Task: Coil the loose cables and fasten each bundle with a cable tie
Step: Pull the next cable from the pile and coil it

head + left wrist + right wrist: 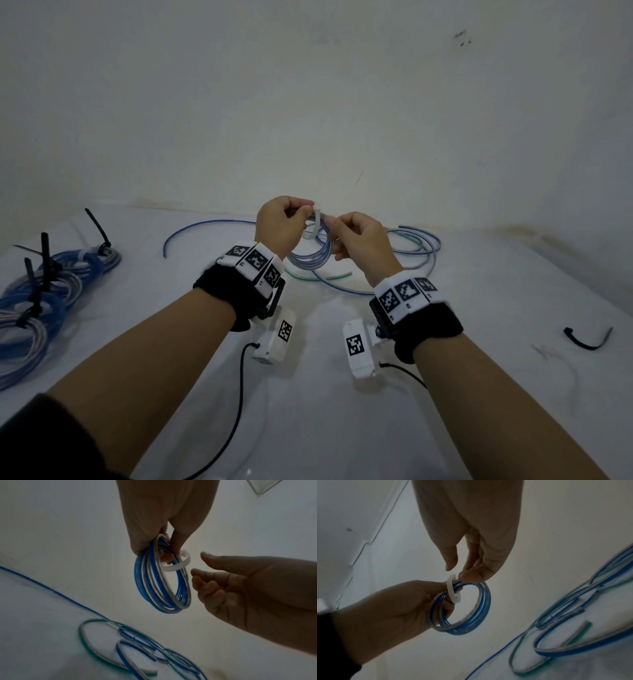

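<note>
**A:** Cables first: how far along is this?

**B:** Partway, I'd judge. At the desk's (342, 428) left edge lies a pile of finished bundles (51, 291), blue and clear coils cinched with black ties. I count four upright tie tails, though the bundles overlap too much to number surely.

**A:** And the one in hand?

**B:** One small coil (163, 581), held above the desk between both hands. The left hand (277, 228) has its fingers (176, 540) curled round the strands, gripping them together with a white cable tie (175, 566) looped around the bundle. The right hand (359, 243) is at the tie's free end, thumb and forefinger loosely parted, not clearly pinching.

**A:** What's left?

**B:** Closing this tie, then the loose cables (394, 253) sprawled behind: at least two, blue and green-edged. One spare black tie (587, 339) waits at right.
</note>
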`<state>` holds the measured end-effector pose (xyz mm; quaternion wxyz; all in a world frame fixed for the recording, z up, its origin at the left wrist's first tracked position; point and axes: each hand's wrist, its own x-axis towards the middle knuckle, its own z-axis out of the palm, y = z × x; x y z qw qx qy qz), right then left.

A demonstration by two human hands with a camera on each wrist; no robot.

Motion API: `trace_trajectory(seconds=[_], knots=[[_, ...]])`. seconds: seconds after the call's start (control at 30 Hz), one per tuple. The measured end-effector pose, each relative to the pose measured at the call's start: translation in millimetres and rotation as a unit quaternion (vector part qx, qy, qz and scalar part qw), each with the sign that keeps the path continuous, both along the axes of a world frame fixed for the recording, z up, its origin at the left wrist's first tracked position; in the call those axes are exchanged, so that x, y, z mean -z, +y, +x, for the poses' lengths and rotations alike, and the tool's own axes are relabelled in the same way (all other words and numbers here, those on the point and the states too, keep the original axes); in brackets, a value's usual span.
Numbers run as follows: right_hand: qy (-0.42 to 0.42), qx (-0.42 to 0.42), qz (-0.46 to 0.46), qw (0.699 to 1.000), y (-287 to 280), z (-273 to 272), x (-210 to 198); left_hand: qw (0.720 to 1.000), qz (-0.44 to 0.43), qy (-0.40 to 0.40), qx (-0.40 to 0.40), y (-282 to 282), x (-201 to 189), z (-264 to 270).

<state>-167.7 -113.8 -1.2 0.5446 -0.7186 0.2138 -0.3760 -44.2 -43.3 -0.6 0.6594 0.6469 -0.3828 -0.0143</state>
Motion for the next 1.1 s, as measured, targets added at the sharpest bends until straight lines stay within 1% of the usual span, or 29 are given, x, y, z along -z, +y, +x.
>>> trace_trajectory(seconds=[0.1, 0.27, 0.43, 0.57, 0.77, 1.0, 1.1], knots=[[-0.003, -0.027, 0.002, 1.000, 3.6, 0.5, 4.5, 1.000, -0.002, 0.019, -0.007, -0.3, -0.5, 3.0], [-0.008, -0.040, 0.005, 0.999, 8.8, 6.2, 5.0, 1.000, -0.001, 0.006, -0.011, -2.1, 5.5, -1.1], [-0.005, -0.048, 0.046, 0.998, 13.5, 9.5, 3.8, 1.000, 0.006, -0.012, -0.005, -1.1, 7.7, -2.2], [-0.037, -0.044, 0.092, 0.994, 14.0, 10.1, -1.9, 1.000, 0.005, -0.024, 0.006, 0.5, 7.2, -2.8], [-0.020, -0.075, 0.083, 0.994, 15.9, 5.1, -6.5, 1.000, -0.009, -0.028, -0.001, 2.7, 5.8, -1.9], [-0.044, -0.019, 0.141, 0.989, 16.7, 9.2, -9.0, 0.998, 0.000, -0.060, 0.017, 4.0, 7.9, -7.8], [-0.055, -0.003, 0.149, 0.987, 15.5, 11.3, -10.3, 0.997, 0.005, -0.076, 0.026, 6.7, 7.3, -6.4]])
